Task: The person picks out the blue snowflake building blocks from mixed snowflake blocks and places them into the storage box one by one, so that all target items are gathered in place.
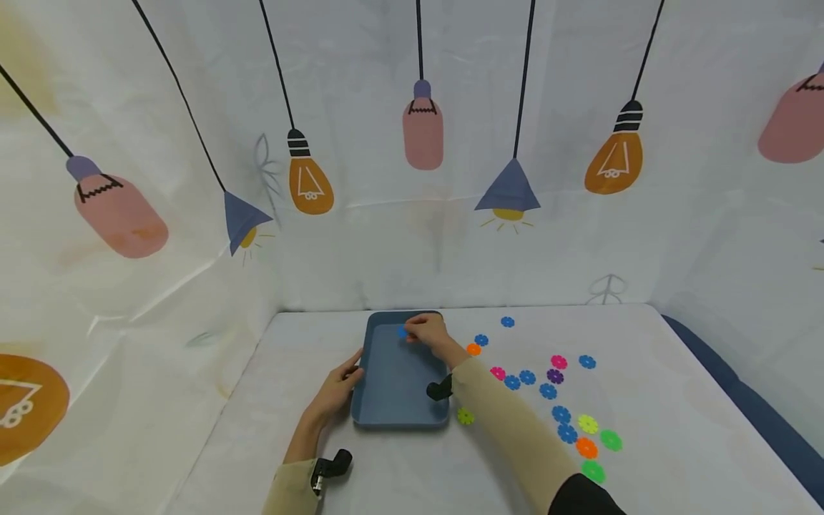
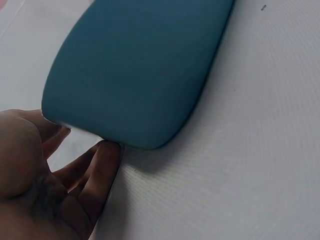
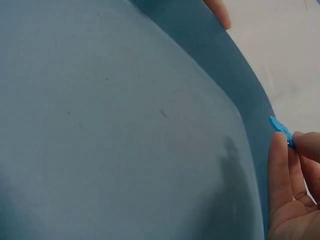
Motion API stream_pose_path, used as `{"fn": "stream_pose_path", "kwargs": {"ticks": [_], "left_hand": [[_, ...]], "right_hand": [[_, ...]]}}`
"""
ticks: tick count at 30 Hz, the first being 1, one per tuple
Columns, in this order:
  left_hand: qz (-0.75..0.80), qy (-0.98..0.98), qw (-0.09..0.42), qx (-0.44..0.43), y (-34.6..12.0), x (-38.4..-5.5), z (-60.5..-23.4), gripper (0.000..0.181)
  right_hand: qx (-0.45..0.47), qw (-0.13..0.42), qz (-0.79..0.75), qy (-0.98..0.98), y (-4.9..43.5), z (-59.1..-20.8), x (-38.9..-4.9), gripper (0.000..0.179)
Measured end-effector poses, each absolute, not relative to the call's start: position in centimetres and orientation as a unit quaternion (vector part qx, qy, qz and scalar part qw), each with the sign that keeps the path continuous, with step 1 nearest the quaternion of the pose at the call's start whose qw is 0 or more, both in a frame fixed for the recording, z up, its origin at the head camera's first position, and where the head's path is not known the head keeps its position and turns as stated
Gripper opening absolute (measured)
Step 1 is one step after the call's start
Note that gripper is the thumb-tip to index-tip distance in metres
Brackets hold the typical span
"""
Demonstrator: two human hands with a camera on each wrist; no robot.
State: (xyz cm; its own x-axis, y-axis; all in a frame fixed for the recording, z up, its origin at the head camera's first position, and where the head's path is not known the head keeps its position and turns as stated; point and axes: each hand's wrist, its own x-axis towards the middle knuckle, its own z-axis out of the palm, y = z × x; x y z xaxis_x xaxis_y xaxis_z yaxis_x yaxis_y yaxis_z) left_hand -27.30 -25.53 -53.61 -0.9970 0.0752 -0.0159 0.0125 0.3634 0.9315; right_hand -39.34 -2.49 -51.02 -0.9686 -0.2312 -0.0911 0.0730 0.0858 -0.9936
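In the head view, a blue-grey tray (image 1: 400, 390) lies on the white table. My right hand (image 1: 428, 332) is over its far end, pinching a small blue flower-shaped plastic disc (image 1: 403, 332) between thumb and fingertips. The right wrist view shows that disc (image 3: 281, 131) edge-on beside the tray wall (image 3: 250, 95). My left hand (image 1: 341, 386) is at the tray's left side, its fingertips touching the rim. Up close in the left wrist view, the fingers (image 2: 107, 160) rest against the edge of the tray (image 2: 135, 75), partly hidden by it.
Several loose discs in blue, pink, orange, yellow and green lie right of the tray, among them a purple disc (image 1: 555, 376) and a green disc (image 1: 611, 440). One yellow-green disc (image 1: 466, 416) is close to the tray's near right corner. A lamp-printed white curtain (image 1: 386, 250) hangs behind.
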Motion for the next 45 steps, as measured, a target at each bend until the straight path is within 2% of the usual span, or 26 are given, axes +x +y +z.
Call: {"fn": "stream_pose_path", "kwargs": {"ticks": [8,19,31,45], "left_hand": [[0.56,0.828,0.026,0.02,-26.7,-27.3,-54.5,0.052],[0.564,0.825,0.012,0.015,-26.0,-27.2,-54.4,0.051],[0.567,0.822,0.032,0.027,-25.5,-27.5,-54.2,0.051],[0.563,0.826,0.016,0.032,-25.6,-27.9,-54.8,0.05]], "right_hand": [[-0.016,0.137,-0.683,0.718,-4.5,-52.0,-40.0,0.018],[-0.003,0.15,-0.691,0.707,-5.3,-52.5,-39.8,0.018],[0.044,0.132,-0.686,0.714,-6.7,-53.0,-40.8,0.015],[0.084,0.105,-0.658,0.741,-8.2,-53.3,-41.9,0.011]]}}
